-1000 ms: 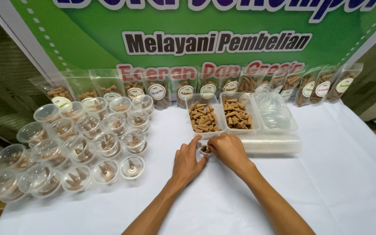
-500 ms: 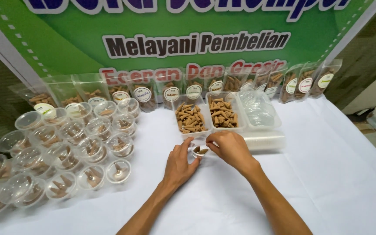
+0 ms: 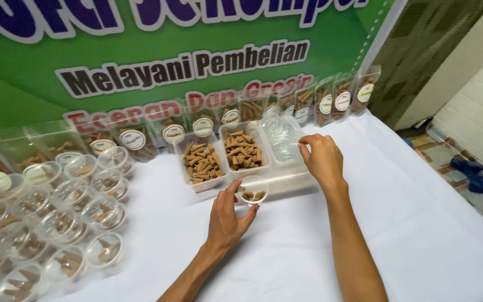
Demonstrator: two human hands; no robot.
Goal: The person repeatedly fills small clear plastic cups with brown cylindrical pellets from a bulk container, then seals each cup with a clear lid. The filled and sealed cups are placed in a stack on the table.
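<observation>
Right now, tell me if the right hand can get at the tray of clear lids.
Probably yes. The right hand is already at the edge of the tray of clear lids, fingers pinched, with nothing between them. The left hand holds the small cup clear of it.

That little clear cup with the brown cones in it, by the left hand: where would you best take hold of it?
Grip the small clear cup around its side wall, below the rim, coming in from the side as the left hand does. It stands upright, open-topped, with brown cones loose inside, so a sideways grip likely keeps the mouth free and level.
</observation>
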